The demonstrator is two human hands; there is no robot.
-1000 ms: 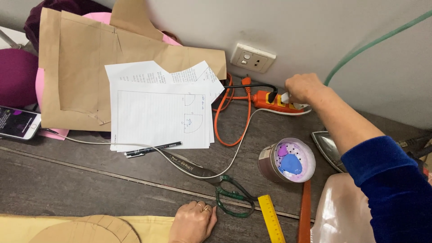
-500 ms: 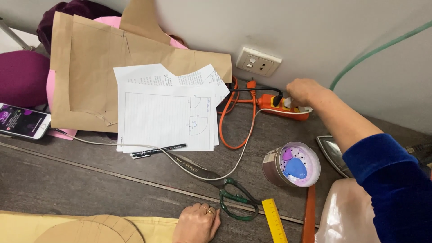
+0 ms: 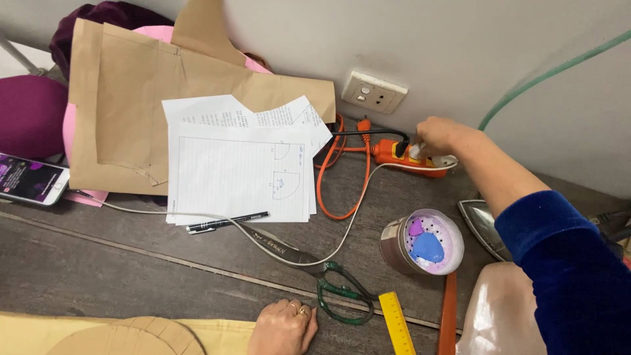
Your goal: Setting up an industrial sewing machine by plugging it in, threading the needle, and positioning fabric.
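My right hand (image 3: 442, 135) reaches to the back of the dark wooden table and grips a white plug (image 3: 428, 155) seated on an orange power strip (image 3: 398, 155). A white cable (image 3: 355, 213) runs from that plug across the table to the left. My left hand (image 3: 282, 327) rests flat at the near edge, fingers together, on a tan fabric piece (image 3: 125, 334). Green-handled scissors (image 3: 335, 289) lie just right of it.
White paper sheets (image 3: 240, 171) with a black pen (image 3: 227, 222) lie on brown pattern paper (image 3: 131, 105). A phone (image 3: 29, 179) lies at left. A round tin with chalk pieces (image 3: 424, 248), a yellow ruler (image 3: 396, 323), an iron (image 3: 483, 223) and a wall socket (image 3: 373, 92) are at right.
The view has drifted so everything sits a little further right and lower. My right hand stays at the power strip; my left hand stays at the near edge.
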